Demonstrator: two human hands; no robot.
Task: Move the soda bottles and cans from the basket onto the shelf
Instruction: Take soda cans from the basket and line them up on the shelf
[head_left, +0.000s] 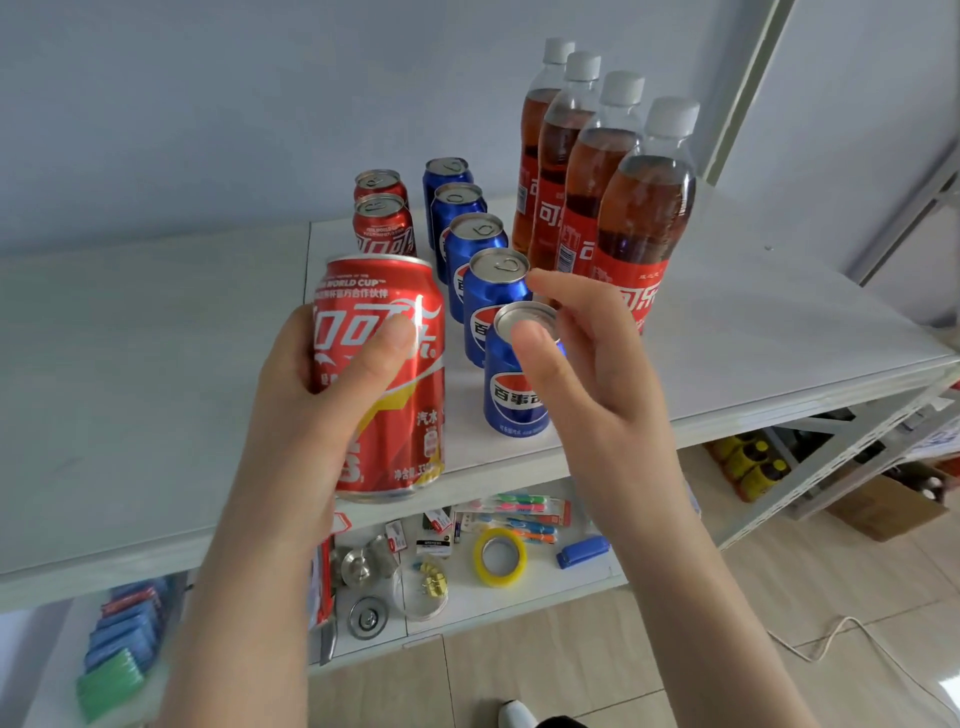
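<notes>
Left hand (306, 400) wrapped round red can (384, 447), upright, just above shelf (156, 338) front edge. Right hand (592, 379) holds nothing, fingers loose over front blue can (514, 400). Red can probably full: weighty, rigid, slick. A mid-body hold suits it.

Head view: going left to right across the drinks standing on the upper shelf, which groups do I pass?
Two red cans → five blue cans → four cola bottles. The held red can overlaps the red row, so it is left out.
</notes>
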